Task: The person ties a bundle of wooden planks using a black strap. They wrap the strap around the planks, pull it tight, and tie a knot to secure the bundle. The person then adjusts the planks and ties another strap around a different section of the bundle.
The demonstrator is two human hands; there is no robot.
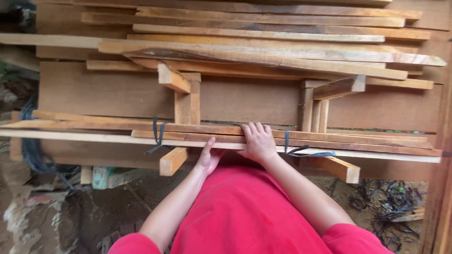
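Observation:
A lower stack of long thin wooden planks (358, 140) lies across two wooden brackets in front of me. My right hand (257, 141) rests palm down on top of this stack, fingers curled over the far edge of a plank. Underneath the front edge, my left hand (208, 157) cups the pale bottom plank (84, 137), thumb up against its edge. Both arms come out of red sleeves.
An upper rack (263, 42) holds many more planks on brackets (175, 80) fixed to a wooden wall. Dark straps (157, 134) hang around the lower stack. Bracket ends (173, 161) stick out toward me. Dirt floor with black cord (391, 207) lies below right.

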